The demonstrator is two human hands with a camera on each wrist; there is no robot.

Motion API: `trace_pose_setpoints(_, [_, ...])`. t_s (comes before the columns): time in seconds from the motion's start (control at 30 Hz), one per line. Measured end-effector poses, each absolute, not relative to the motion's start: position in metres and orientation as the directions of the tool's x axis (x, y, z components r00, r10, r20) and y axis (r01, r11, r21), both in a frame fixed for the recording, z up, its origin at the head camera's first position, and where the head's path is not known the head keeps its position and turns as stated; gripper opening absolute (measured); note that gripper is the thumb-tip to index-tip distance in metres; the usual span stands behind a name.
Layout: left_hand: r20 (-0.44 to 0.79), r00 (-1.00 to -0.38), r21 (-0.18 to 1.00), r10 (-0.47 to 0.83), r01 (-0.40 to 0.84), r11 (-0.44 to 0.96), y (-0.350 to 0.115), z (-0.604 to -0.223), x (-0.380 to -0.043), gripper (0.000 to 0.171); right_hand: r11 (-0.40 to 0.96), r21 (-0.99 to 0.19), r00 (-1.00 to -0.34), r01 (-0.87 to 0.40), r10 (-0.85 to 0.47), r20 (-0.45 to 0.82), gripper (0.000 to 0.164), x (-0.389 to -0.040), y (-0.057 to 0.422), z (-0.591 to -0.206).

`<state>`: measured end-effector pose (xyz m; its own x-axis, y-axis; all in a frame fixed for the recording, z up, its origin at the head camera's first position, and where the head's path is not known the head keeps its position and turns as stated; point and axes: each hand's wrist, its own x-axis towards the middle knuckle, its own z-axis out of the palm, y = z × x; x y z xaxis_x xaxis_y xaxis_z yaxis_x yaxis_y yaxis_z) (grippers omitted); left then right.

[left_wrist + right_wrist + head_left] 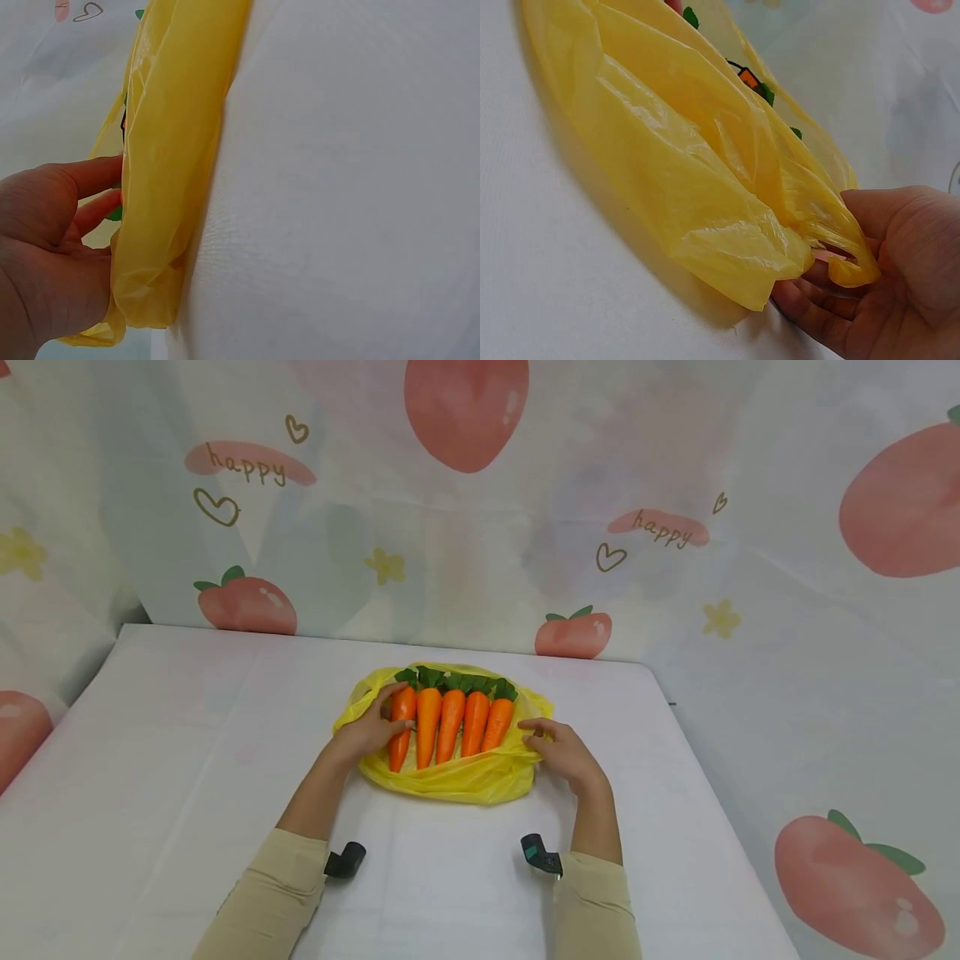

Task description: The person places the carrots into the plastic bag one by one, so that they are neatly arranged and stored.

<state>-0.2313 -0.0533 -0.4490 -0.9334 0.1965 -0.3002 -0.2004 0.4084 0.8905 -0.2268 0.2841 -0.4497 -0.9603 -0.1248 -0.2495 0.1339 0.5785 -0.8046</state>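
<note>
Several orange carrots with green tops lie side by side in a spread-out yellow plastic bag (pixel 457 783). My left hand (pixel 369 727) is over the bag's left side, its thumb and fingers round the leftmost carrot (pixel 397 752). In the left wrist view, the bag's yellow side (pixel 172 150) hides those fingertips and most of the carrot. At the bag's right edge, my right hand (pixel 566 750) holds the plastic. The right wrist view shows its thumb above a bunched corner of the bag (pixel 851 270), with fingers beneath. The rightmost carrot (pixel 498 725) is just left of that hand.
A white-covered table (pixel 225 735) carries the bag. Behind it hangs a pale cloth backdrop (pixel 465 552) printed with red fruit, hearts and lettering. Small black devices are fixed at the left sleeve (pixel 277 872) and the right sleeve (pixel 596 893).
</note>
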Motion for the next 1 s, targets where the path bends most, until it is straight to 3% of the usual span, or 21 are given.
trace_pose_setpoints(0.27, [-0.299, -0.932, 0.893, 0.203, -0.198, 0.404, -0.053, -0.45, -0.232, 0.069, 0.576, -0.808, -0.961, 0.128, -0.13, -0.244, 0.037, -0.227, 0.283, -0.449])
trace_pose_setpoints(0.77, [-0.295, -0.945, 0.82, 0.144, -0.173, 0.545, -0.053, -0.436, -0.218, 0.07, 0.587, -0.8, -0.96, 0.126, -0.131, -0.247, 0.037, -0.228, 0.283, -0.45])
trace_pose_setpoints(1.0, [-0.252, -0.956, 0.838, 0.151, -0.137, 0.529, -0.053, -0.433, -0.211, 0.069, 0.592, -0.796, -0.96, 0.122, -0.133, -0.246, 0.038, -0.227, 0.284, -0.45])
